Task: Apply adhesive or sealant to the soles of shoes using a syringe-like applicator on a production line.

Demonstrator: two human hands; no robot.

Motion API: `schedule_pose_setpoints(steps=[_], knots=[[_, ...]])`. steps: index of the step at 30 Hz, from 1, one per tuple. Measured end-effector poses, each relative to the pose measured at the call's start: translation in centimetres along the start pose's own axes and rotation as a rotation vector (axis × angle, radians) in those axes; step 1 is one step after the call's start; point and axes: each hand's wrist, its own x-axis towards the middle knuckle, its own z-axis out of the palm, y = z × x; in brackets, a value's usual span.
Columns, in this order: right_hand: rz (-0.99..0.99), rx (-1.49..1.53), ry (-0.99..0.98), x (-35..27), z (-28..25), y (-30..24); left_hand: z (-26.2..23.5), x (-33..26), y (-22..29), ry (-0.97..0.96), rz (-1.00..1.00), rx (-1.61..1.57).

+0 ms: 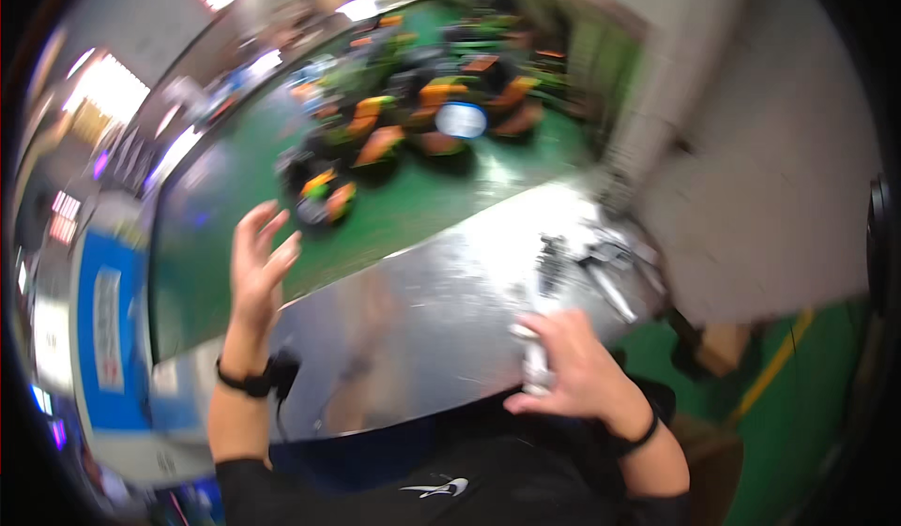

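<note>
My left hand (253,268) is raised near the seam between the green tabletop (235,207) and a shiny metal sheet (422,320). Its fingers are apart and nothing lies in them. At the sheet's near right edge, my right hand (574,366) curls its thumb and fingers around a pale, silvery elongated piece (536,368); motion blur hides its exact kind. Beyond that hand lie a small dark clump (551,256) and several metal tools or parts (612,282), their shapes smeared. Black bands circle both wrists.
Several black, orange and green round units (441,104) crowd the far part of the tabletop, one (324,198) standing closer to my left hand. A grey post (657,94) rises at the right corner. A blue and white cabinet (103,329) is at left, a brown box (723,348) at lower right.
</note>
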Motion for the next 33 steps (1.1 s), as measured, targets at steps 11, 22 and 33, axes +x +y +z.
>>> schedule_pose_setpoints(steps=[11,22,33], knots=[[0.205,-0.324,0.497,-13.2,-4.6,-1.4,17.6,-6.3,5.8,-0.738,0.098,0.255],[1.707,-0.215,0.653,-69.5,-14.9,1.3,40.7,-19.2,6.4,-1.293,-0.143,0.691],[1.996,0.21,0.202,-81.9,12.1,31.1,43.7,-17.0,-1.7,-1.368,-0.405,1.231]])
